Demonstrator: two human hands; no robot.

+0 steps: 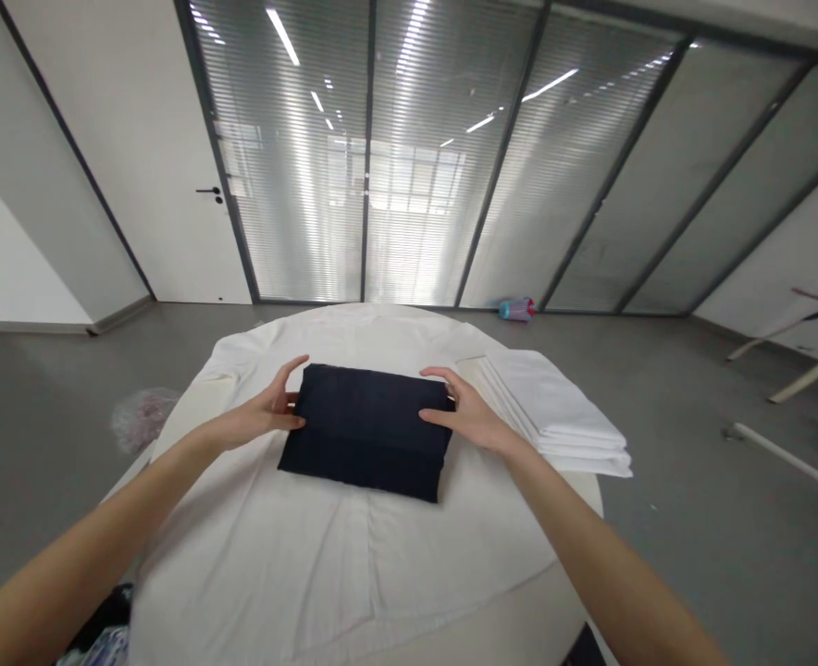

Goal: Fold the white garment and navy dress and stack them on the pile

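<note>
Head view: a dark folded cloth (pixel 367 430) is seen flat at the middle of the round white-covered surface (pixel 312 555), with a stack of folded white cloth (pixel 554 416) just right of it. The left hand (pixel 266 412) is laid against the dark cloth's left edge and the right hand (pixel 468 416) against its right edge, each grip open, fingers spread, nothing clasped. The fold is judged finished and being squared; both end edges would need pinching before any lift.
</note>
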